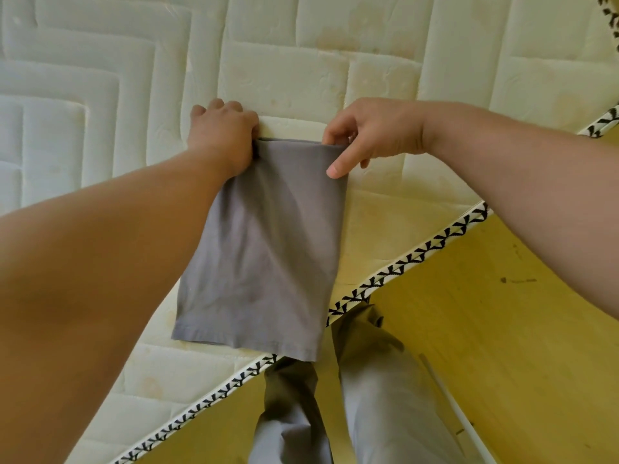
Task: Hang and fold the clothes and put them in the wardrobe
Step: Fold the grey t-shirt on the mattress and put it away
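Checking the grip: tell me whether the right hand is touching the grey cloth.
Touching. The head view shows the right hand pinching the grey cloth at its far corner.

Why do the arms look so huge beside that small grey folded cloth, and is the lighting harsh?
Head view: the wide-angle lens swells the forearms near the frame edges; the grey folded cloth sits mid-frame. Head view: light is soft and yellowish, with faint shadows under the left hand and right hand on the cream quilted mattress; no glare.

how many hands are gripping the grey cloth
2. The left hand grips the far left corner of the grey cloth; the right hand pinches its far right corner.
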`<action>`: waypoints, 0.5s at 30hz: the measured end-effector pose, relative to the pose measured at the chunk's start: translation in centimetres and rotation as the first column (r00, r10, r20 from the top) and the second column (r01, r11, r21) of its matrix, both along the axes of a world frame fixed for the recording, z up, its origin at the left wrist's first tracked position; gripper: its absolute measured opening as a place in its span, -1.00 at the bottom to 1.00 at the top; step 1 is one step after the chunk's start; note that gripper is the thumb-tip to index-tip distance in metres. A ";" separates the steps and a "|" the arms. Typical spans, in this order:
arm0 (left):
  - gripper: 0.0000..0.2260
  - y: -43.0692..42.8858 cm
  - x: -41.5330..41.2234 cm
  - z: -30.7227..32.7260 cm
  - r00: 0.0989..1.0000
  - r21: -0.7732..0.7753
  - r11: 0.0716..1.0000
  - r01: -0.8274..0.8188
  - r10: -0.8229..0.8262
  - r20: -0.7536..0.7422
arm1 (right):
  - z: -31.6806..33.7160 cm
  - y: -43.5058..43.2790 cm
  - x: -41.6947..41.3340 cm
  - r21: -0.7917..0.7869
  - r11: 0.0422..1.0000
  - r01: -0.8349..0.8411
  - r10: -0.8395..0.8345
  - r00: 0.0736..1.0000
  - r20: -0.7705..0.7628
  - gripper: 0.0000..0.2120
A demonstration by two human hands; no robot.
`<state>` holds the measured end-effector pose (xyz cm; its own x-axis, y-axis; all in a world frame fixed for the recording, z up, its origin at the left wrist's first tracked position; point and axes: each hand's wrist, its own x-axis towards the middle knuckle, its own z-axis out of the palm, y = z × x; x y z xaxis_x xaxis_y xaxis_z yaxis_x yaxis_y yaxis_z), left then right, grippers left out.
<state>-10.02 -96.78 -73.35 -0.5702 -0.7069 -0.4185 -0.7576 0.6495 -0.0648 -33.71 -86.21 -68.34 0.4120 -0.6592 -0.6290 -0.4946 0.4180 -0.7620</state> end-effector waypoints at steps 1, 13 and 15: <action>-0.81 0.0 0.0 0.0 1.000 -0.002 1.000 -0.003 0.003 0.001 | -0.1 0.1 -0.2 0.022 0.999 0.026 -0.026 0.999 0.027 -0.92; -0.63 4.9 -3.8 3.2 0.871 0.197 0.980 0.015 0.084 -0.484 | -0.4 -0.1 -0.9 -0.011 0.996 -0.092 0.089 0.987 -0.130 -0.71; -0.66 6.4 -4.4 3.5 0.824 0.276 0.960 0.039 0.126 -0.553 | -0.6 0.1 -1.1 -0.048 0.995 -0.087 0.077 0.980 -0.181 -0.75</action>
